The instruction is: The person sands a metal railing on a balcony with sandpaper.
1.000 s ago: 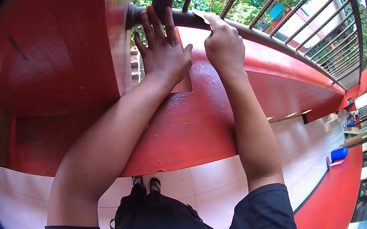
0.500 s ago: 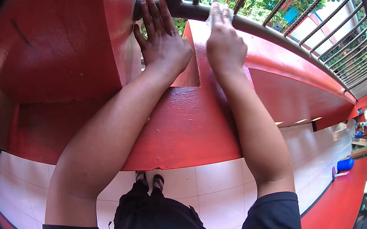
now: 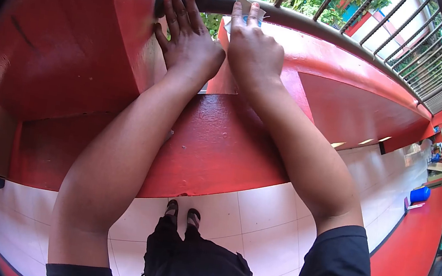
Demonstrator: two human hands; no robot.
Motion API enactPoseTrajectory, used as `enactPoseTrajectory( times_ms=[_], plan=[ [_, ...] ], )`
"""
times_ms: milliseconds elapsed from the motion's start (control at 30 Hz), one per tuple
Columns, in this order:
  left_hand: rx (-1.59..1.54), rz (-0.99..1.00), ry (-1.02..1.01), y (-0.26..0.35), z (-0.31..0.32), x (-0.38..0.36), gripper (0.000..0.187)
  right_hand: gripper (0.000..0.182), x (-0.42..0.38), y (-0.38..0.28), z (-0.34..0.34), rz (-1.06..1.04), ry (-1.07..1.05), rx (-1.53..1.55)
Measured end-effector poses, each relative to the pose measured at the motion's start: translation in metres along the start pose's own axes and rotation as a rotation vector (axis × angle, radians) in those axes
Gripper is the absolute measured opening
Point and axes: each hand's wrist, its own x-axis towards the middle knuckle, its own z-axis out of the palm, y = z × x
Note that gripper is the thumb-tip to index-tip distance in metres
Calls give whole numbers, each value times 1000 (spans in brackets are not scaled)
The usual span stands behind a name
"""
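Observation:
My left hand (image 3: 189,44) lies with fingers stretched out and slightly spread, its fingertips on the brown metal rail (image 3: 298,21) beside the upright post. To its right, my right hand (image 3: 256,50) presses a small piece of sandpaper (image 3: 245,4), pale brown-grey with a blue print, against the same rail. Two of its fingers extend over the sheet while the others curl under. The sheet's underside and my right thumb are hidden. Below both wrists runs a red painted ledge (image 3: 219,149), with a notch cut into it under the rail.
A thick red pillar (image 3: 72,35) stands on the left. Vertical bars (image 3: 328,4) rise from the rail, with greenery behind. Pale floor tiles (image 3: 260,221) lie below around my feet. A blue container (image 3: 419,194) sits far right, near a red strip and shelves.
My right hand has slid left along the rail with the sandpaper, closer to my left hand. The sheet shows more now. My left hand keeps its place on the rail; the view has shifted slightly.

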Motion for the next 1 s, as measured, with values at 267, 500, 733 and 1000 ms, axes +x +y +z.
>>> enactPoseTrajectory(
  times_ms=[267,500,733,1000],
  plan=[
    [47,23,48,4,6,4,102,41,11,31,-37,323,-118,241],
    [23,7,25,11,-2,1,107,56,19,125,-14,754,205,484],
    [-51,36,40,10,0,3,113,60,-1,31,-9,361,-39,638],
    [-91,8,-32,14,-6,1,109,58,2,44,43,165,290,212]
  ],
)
